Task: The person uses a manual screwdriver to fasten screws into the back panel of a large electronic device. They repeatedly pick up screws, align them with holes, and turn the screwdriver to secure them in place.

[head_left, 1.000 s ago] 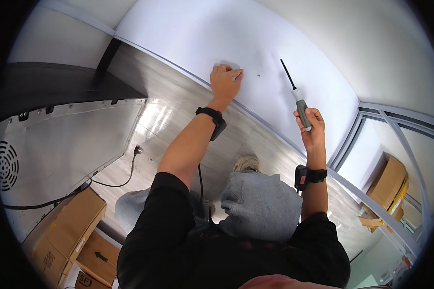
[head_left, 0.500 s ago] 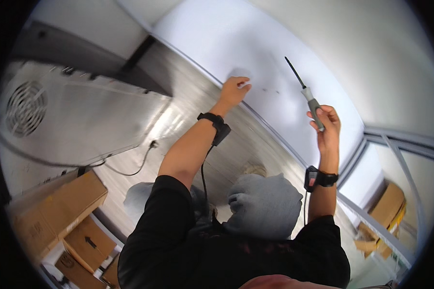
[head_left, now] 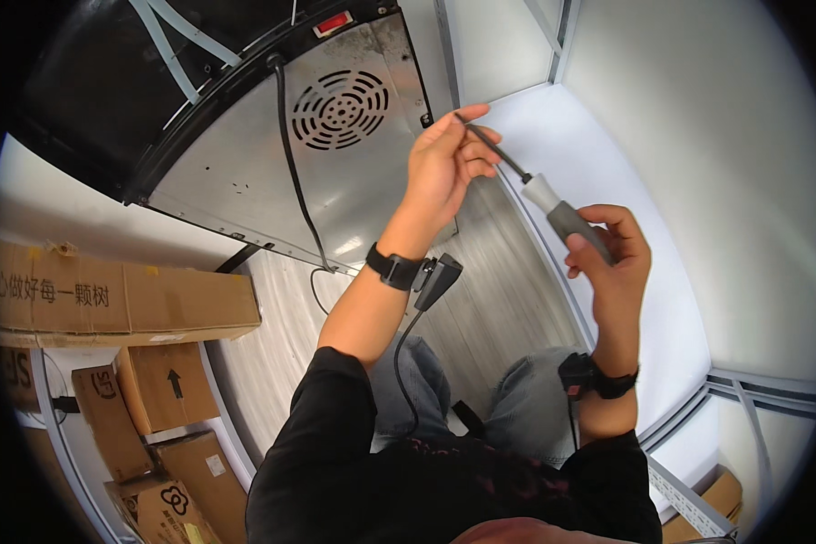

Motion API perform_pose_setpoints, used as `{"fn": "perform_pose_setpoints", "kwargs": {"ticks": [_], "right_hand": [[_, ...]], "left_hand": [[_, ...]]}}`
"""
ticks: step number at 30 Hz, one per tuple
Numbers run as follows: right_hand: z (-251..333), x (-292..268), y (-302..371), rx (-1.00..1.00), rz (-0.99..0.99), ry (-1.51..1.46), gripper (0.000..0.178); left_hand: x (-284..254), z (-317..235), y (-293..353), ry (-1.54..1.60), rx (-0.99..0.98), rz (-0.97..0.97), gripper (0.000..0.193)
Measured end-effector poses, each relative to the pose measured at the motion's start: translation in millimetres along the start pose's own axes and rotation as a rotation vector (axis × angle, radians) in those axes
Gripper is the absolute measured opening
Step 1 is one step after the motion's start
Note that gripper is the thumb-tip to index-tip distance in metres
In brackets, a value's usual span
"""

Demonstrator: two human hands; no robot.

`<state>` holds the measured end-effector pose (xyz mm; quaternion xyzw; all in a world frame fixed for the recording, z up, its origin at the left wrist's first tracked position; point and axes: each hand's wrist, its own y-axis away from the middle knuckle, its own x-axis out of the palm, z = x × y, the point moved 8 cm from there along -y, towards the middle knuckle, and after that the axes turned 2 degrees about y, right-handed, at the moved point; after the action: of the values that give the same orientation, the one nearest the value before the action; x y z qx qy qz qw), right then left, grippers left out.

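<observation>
My right hand point(head_left: 612, 258) grips the grey and white handle of a screwdriver point(head_left: 553, 210), its dark shaft pointing up to the left. My left hand point(head_left: 446, 161) pinches the tip of that shaft between thumb and fingers. Both wrists carry black bands with small devices. Behind my left hand stands a metal appliance back panel point(head_left: 245, 172) with a round vent grille point(head_left: 340, 109) and a black cable point(head_left: 295, 172) hanging down it.
A white panel point(head_left: 589, 154) lies on the grey wood-look floor point(head_left: 490, 317) at the right, edged by metal frame rails point(head_left: 689, 403). Several cardboard boxes point(head_left: 118, 295) are stacked at the left. My knees in jeans point(head_left: 526, 408) are below.
The view swung from the white panel to the appliance's back. My left hand left the panel and now holds the screwdriver's shaft tip; my right hand lowered the screwdriver in front of me.
</observation>
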<state>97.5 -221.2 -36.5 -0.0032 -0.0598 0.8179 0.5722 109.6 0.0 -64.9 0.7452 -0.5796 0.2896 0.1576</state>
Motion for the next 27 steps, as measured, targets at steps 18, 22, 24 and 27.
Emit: {"fn": "perform_pose_setpoints", "kwargs": {"ticks": [18,22,24,27], "right_hand": [[-28.0,57.1,2.7,-0.039,-0.064,-0.055,0.021],[-33.8,56.8,-1.1,0.051,-0.068,-0.107,0.02],[-36.2,55.9,-3.2,0.093,-0.065,-0.122,0.019],[-36.6,55.4,-5.2,0.109,-0.06,-0.145,0.018]], "left_hand": [[-42.0,-17.2,-0.3,0.003,0.048,-0.175,0.026],[-46.1,-15.8,-1.5,-0.018,0.071,-0.208,0.026],[-47.0,-14.6,-2.1,-0.03,0.075,-0.219,0.025],[-46.8,-13.9,-2.1,-0.035,0.085,-0.23,0.025]]}}
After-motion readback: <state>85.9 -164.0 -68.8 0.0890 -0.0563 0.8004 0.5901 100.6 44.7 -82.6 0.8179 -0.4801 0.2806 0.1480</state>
